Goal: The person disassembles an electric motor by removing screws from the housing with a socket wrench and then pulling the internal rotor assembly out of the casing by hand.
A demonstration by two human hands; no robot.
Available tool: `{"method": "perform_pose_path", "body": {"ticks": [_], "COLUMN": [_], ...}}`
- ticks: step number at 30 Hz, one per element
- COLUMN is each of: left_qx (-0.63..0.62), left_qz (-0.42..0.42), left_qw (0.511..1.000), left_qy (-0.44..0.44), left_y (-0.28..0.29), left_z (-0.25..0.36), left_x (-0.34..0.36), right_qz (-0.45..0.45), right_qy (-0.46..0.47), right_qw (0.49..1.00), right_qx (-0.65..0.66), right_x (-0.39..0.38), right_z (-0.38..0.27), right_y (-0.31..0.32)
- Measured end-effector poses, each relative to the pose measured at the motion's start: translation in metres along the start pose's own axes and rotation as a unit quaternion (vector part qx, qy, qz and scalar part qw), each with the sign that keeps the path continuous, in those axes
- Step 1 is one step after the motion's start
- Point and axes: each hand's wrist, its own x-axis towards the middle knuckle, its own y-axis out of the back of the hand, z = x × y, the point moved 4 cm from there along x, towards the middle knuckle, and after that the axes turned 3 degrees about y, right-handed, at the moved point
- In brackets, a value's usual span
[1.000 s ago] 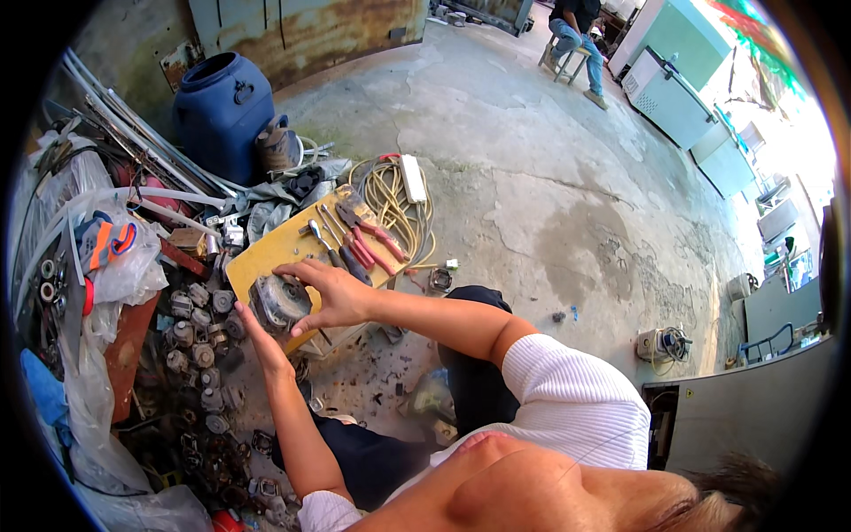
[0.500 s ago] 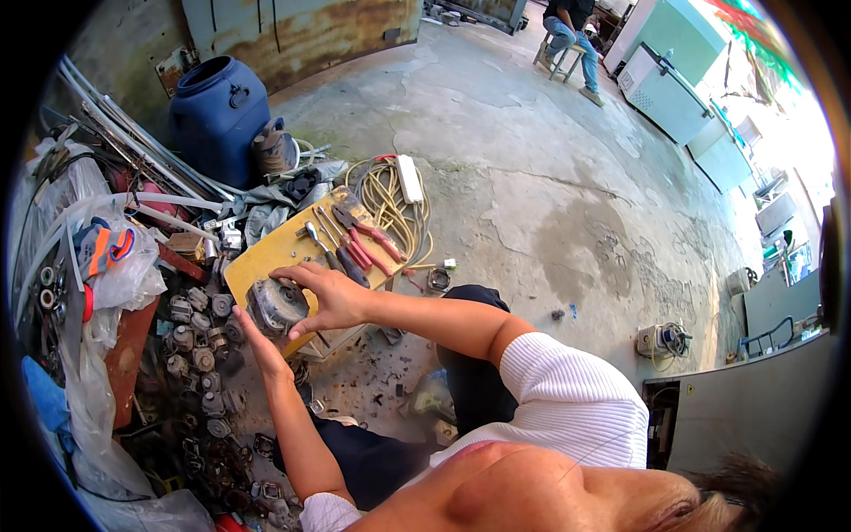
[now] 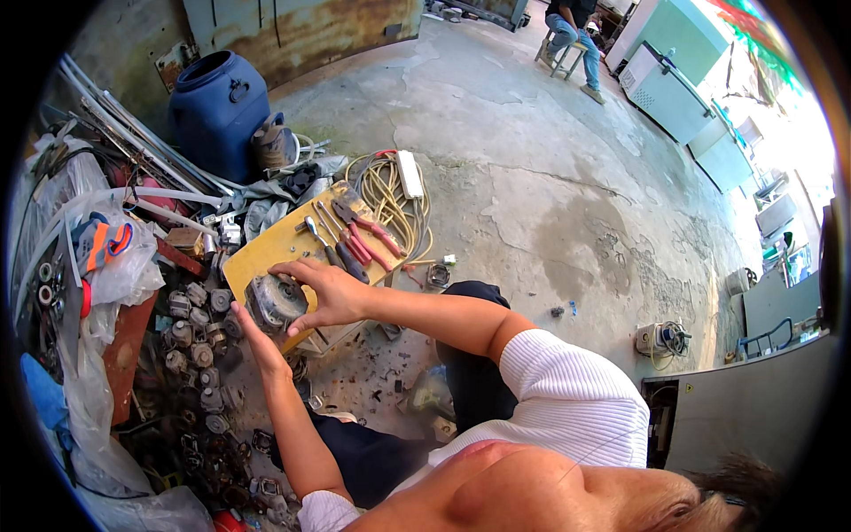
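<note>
A round, dull grey metal motor part (image 3: 277, 302) is between my hands, over the near left corner of a yellow-topped low table (image 3: 259, 252). My right hand (image 3: 330, 294) curves round it from the right, thumb on the near side and fingers across the top. Along its left, near side lies my left hand (image 3: 259, 339), fingers straight and palm turned towards it. Beyond the part, pliers with red handles (image 3: 372, 232), a ratchet wrench (image 3: 321, 239) and a screwdriver (image 3: 351, 262) rest on the tabletop. The part's underside is hidden.
Several similar small motors (image 3: 204, 356) lie heaped left of the table. A blue barrel (image 3: 217, 115), plastic bags (image 3: 124, 288) and pipes crowd the left. A coiled cable with a white power strip (image 3: 409, 175) lies behind the table. Far off, a person (image 3: 572, 40) sits on a stool.
The motor part has tilted slightly between my hands, and its top faces me a little differently. Both hands keep nearly the same place.
</note>
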Motion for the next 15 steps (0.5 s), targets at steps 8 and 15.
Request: {"method": "perform_pose_path", "body": {"ticks": [8,15], "left_qx": [0.020,0.003], "left_qz": [0.017,0.004], "left_qw": [1.000,1.000], "left_qy": [-0.010,-0.003], "left_y": [0.0006,-0.0045], "left_z": [0.0015,0.0061], "left_x": [-0.0007,-0.0045], "right_qz": [-0.002,0.001], "right_qy": [-0.008,0.004], "right_qw": [1.000,1.000], "right_qx": [0.000,-0.001], "right_x": [-0.0004,0.0004], "right_z": [0.0008,0.0015], "right_y": [-0.0005,-0.0010]}}
